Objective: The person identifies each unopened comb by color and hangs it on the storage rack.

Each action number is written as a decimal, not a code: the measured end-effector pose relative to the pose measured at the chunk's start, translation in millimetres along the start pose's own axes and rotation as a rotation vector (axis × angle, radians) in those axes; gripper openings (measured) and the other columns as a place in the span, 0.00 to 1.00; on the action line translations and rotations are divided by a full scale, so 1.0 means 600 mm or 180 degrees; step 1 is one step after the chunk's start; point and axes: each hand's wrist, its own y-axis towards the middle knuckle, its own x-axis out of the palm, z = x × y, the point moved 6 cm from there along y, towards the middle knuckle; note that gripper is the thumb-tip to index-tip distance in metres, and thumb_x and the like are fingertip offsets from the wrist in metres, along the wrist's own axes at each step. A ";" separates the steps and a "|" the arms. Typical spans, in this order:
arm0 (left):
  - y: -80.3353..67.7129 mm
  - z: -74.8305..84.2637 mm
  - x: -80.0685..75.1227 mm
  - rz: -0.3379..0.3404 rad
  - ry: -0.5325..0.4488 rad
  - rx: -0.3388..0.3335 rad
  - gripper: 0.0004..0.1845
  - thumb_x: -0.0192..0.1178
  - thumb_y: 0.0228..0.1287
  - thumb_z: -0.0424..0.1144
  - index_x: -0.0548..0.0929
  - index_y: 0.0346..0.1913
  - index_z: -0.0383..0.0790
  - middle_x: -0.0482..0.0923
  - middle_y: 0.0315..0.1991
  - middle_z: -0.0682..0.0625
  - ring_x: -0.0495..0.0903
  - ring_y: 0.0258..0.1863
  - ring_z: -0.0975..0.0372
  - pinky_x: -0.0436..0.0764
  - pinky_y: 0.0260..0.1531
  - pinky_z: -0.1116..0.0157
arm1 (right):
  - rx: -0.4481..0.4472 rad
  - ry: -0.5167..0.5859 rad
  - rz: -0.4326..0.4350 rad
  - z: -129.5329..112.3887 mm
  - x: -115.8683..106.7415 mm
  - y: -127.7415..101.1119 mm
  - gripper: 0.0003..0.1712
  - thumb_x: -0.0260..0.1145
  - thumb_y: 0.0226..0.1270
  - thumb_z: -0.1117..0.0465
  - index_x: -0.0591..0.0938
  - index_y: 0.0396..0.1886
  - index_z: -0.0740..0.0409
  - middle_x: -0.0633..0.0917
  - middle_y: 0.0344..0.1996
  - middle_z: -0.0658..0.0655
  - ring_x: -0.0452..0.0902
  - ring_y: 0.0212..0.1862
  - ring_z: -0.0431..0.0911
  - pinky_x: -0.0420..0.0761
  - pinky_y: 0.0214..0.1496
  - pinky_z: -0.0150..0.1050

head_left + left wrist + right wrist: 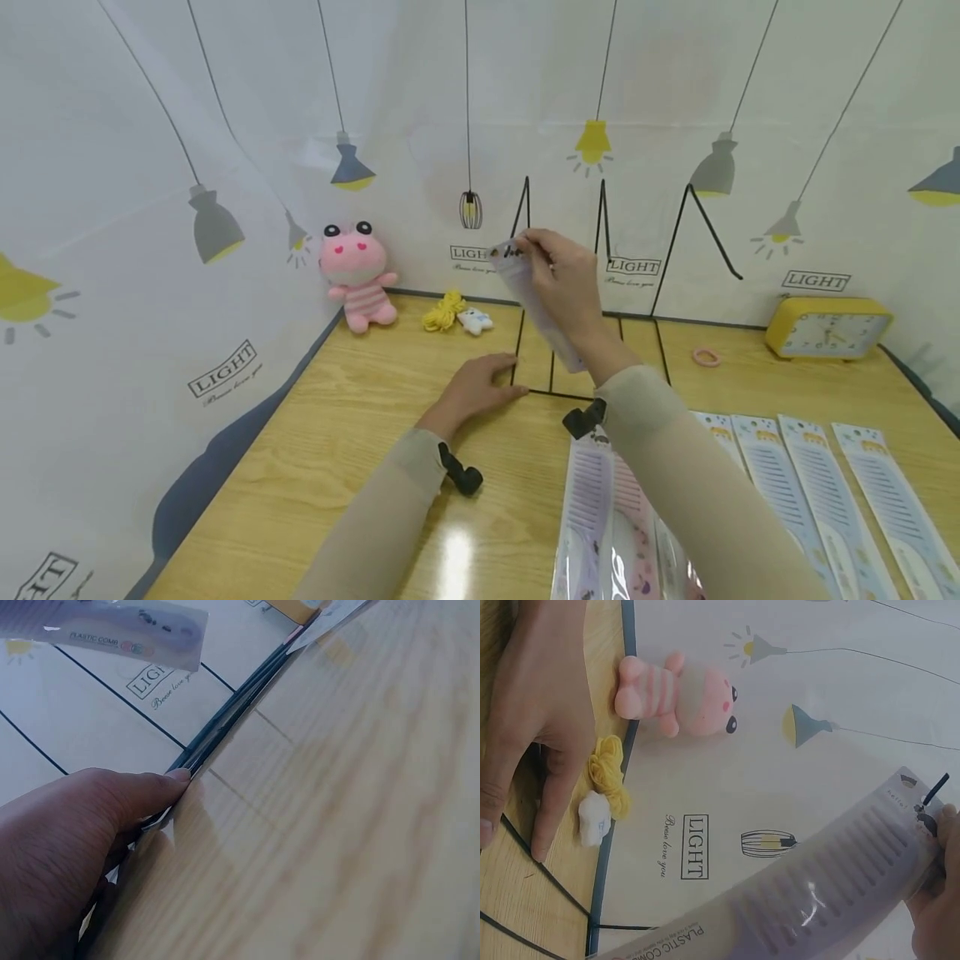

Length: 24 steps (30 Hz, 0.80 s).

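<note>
My right hand (527, 247) is raised at the top of a black wire rack (518, 350) and pinches the upper end of a lilac packaged comb (517, 282). The pack hangs slanting down behind the wrist. In the right wrist view the packaged comb (840, 892) fills the lower frame, with my fingers (936, 832) at its hang hole by a thin black hook. My left hand (483, 382) rests on the wooden table, fingers straight against the rack's base wire (232, 712). The left wrist view shows the comb pack (112, 626) overhead.
Several packaged combs (825, 492) lie in a row on the table at lower right. A pink plush (357, 279), a yellow yarn bundle (444, 311) and a small white toy (475, 320) sit at the back left. A yellow clock (825, 327) and pink ring (706, 357) are at the back right.
</note>
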 end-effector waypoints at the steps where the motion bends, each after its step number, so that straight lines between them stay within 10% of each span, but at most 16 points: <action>1: 0.000 0.000 0.000 -0.0001 -0.0025 0.0007 0.38 0.60 0.66 0.65 0.70 0.74 0.51 0.67 0.74 0.54 0.64 0.73 0.56 0.62 0.74 0.56 | 0.0035 -0.0020 0.0012 0.004 0.001 0.001 0.10 0.64 0.74 0.63 0.88 0.40 0.65 0.90 0.38 0.60 0.87 0.38 0.49 0.88 0.40 0.39; 24: 0.001 -0.004 0.004 0.0044 -0.0076 0.0022 0.37 0.60 0.66 0.64 0.71 0.73 0.51 0.67 0.73 0.53 0.65 0.73 0.56 0.63 0.73 0.57 | 0.1301 -0.0127 -0.0071 0.118 0.033 0.052 0.12 0.68 0.72 0.55 0.88 0.42 0.59 0.88 0.34 0.55 0.80 0.33 0.43 0.80 0.35 0.33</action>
